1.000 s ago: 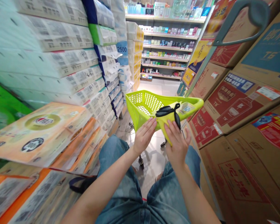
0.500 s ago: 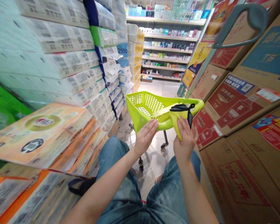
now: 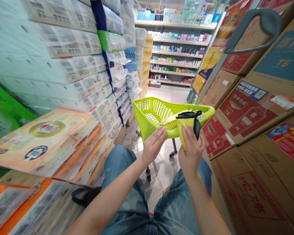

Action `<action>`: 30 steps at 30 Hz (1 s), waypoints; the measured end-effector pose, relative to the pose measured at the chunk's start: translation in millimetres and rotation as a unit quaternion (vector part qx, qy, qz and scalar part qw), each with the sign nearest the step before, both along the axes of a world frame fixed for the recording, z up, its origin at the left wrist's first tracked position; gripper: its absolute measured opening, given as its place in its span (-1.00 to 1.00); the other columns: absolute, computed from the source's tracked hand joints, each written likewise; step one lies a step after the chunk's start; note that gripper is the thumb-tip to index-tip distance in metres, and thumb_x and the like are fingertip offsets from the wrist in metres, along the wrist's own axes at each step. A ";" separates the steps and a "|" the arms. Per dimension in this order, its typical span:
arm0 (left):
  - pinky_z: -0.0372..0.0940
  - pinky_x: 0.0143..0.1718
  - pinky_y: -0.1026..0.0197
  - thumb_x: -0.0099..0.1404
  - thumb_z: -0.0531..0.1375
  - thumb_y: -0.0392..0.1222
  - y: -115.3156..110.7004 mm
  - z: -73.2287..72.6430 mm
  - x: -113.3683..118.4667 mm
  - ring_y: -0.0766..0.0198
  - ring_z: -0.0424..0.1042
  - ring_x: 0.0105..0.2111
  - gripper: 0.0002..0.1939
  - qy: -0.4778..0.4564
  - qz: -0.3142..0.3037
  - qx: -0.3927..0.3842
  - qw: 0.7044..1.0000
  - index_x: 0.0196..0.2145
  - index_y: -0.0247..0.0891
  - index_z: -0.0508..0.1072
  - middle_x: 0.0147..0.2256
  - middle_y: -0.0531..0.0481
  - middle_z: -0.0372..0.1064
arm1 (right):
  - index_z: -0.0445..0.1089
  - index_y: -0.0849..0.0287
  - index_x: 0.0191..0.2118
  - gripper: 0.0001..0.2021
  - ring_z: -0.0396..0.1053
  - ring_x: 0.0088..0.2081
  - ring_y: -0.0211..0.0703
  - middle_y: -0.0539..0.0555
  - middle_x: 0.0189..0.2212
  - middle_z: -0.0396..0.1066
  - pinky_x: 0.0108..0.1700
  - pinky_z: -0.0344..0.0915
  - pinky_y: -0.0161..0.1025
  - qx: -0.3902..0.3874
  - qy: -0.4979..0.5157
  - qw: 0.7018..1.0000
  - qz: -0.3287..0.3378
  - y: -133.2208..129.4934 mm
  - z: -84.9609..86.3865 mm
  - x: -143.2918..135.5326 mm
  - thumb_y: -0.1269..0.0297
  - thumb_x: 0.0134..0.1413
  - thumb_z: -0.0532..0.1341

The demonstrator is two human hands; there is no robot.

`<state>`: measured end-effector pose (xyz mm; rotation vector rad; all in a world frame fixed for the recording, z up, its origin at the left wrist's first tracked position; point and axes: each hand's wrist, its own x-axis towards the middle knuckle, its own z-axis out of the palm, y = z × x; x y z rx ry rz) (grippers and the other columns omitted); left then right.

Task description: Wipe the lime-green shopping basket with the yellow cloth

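Note:
A lime-green plastic basket cart (image 3: 149, 124) on dark casters stands in front of my knees. Against its near rim rests my left hand (image 3: 154, 143), with the fingers stretched out and side by side. My right hand (image 3: 191, 147) holds a small yellow pouch (image 3: 182, 125) with black trim and a black strap, near the right end of the cart. The pouch hangs upright over the cart's rim, and its black top edge looks closed. Part of the yellow side is behind my right fingers.
Wrapped paper packs (image 3: 85, 68) are stacked high on the left, above an orange-white box (image 3: 44, 133). Cardboard cartons (image 3: 259, 163) line the right side, with a grey handle (image 3: 267, 31) above. Stocked shelves (image 3: 176, 40) stand ahead, beyond the tiled floor.
My right hand and the yellow pouch have shifted slightly to the left and a little down. My left hand has hardly moved on the rim.

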<state>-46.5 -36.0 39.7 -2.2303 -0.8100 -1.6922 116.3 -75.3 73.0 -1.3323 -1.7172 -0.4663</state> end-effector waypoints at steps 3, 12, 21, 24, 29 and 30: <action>0.35 0.23 -0.02 0.43 0.12 -0.42 1.2 -0.4 -1.4 0.11 0.26 0.28 -0.42 -0.001 0.002 0.010 1.000 0.36 -0.27 0.13 0.18 -0.28 0.37 | 0.28 0.06 0.26 -0.31 0.29 0.28 -0.16 0.12 0.22 0.39 0.38 -0.10 -0.03 -0.010 -0.051 0.997 0.053 -9.0 1.0 -9.0 0.63 -0.01 0.00; 0.35 0.22 -0.04 0.44 0.12 -0.40 0.7 0.8 0.0 0.11 0.27 0.27 -0.43 0.000 0.004 0.006 1.000 0.35 -0.27 0.14 0.17 -0.27 0.38 | 0.24 0.02 0.29 -0.27 0.26 0.31 -0.10 0.13 0.27 0.33 0.39 -0.11 0.04 -0.025 -0.008 1.000 -0.009 2.4 5.1 9.2 0.63 -0.03 0.02; 0.34 0.23 -0.03 0.44 0.12 -0.40 0.2 3.0 -0.5 0.12 0.28 0.27 -0.44 0.005 -0.003 0.007 1.000 0.35 -0.27 0.14 0.18 -0.28 0.38 | 0.27 -0.02 0.27 -0.28 0.30 0.28 -0.11 0.10 0.24 0.37 0.39 -0.12 0.04 -0.007 -0.001 1.000 -0.025 9.1 -1.5 29.1 0.63 -0.03 0.02; 0.34 0.24 -0.03 0.45 0.11 -0.38 0.4 0.9 1.3 0.12 0.27 0.27 -0.44 -0.002 0.002 0.002 1.000 0.35 -0.26 0.15 0.18 -0.26 0.38 | 0.23 0.01 0.30 -0.26 0.28 0.29 -0.09 0.13 0.26 0.34 0.38 -0.10 0.04 -0.017 -0.004 1.000 -0.023 5.6 1.4 20.0 0.62 -0.03 0.02; 0.34 0.23 -0.04 0.45 0.11 -0.39 1.5 -3.0 -2.0 0.11 0.27 0.28 -0.43 0.000 0.005 0.005 1.000 0.35 -0.26 0.14 0.20 -0.27 0.35 | 0.24 0.06 0.29 -0.31 0.28 0.29 -0.16 0.13 0.23 0.38 0.40 -0.13 -0.05 -0.010 -0.057 0.995 0.077 -17.1 3.6 -13.8 0.63 0.03 0.01; 0.34 0.24 -0.03 0.44 0.11 -0.40 1.5 -2.8 -3.2 0.10 0.26 0.28 -0.43 0.003 0.004 0.007 1.000 0.35 -0.27 0.14 0.20 -0.27 0.35 | 0.25 0.05 0.28 -0.32 0.28 0.29 -0.17 0.12 0.22 0.39 0.41 -0.15 -0.04 -0.010 -0.063 0.994 0.083 -16.9 3.2 -12.2 0.63 0.03 0.02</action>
